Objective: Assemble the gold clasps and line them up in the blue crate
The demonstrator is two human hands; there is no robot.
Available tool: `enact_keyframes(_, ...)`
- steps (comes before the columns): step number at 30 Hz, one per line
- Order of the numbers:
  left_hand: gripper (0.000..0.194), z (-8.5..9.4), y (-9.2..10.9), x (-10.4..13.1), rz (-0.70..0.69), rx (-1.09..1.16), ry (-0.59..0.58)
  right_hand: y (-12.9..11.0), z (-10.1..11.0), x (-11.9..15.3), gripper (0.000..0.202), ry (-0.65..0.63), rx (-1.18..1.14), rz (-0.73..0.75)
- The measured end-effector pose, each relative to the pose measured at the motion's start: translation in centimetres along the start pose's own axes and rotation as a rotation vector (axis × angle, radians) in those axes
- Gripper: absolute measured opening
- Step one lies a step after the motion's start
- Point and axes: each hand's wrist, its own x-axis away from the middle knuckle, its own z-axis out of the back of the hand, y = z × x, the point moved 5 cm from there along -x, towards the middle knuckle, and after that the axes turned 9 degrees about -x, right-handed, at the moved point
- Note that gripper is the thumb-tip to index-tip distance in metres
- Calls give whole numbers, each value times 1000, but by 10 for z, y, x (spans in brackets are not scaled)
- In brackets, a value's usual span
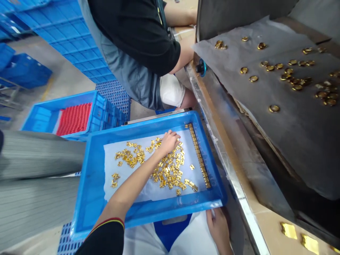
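My left hand (170, 141) reaches over loose gold pieces (170, 170) on a white sheet (143, 194) in a blue tray (91, 177). Its fingers are bent and closed near the pieces at the upper middle; what is between the fingertips is too small to make out. A straight row of gold pieces (199, 156) runs along the tray's right side. My right hand (218, 226) is by the tray's lower right corner, its fingertips partly hidden at the rim, so its grip cannot be made out.
Another person in a black shirt (138, 35) sits beyond the tray, arms at the bench. Round gold pieces (273, 108) lie on a grey sheet (255, 95) at right. The bench edge (228, 159) runs beside the tray. A blue crate (39, 117) holds red items (74, 118).
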Motion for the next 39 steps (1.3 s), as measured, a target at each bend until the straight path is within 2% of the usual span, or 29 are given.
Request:
enact_keyframes(8,42,-6,15,11,-135,-30,-14,-6,0,-1,63,19,29,62)
enact_keyframes(14,25,-16,21,14,-217,-54,-36,-4,0,0,64,28,51,79)
enact_keyframes(21,21,-20,34,-11,-245,-72,-34,-6,-1,-1,66,27,50,79)
enact_keyframes(24,27,-15,27,-16,-207,-75,-15,-8,1,-2,66,28,52,79)
enact_keyframes(28,36,-13,9,-11,-147,-76,-4,-6,1,-2,67,18,34,39)
enact_keyframes(32,44,-20,11,-7,-194,-66,-40,-5,-1,-2,67,25,25,39)
enact_keyframes(34,42,-24,16,-10,-216,-64,-61,-6,-2,-2,66,27,30,54)
enact_keyframes(39,17,-29,17,-17,-189,-81,-80,-11,1,-4,64,37,51,111)
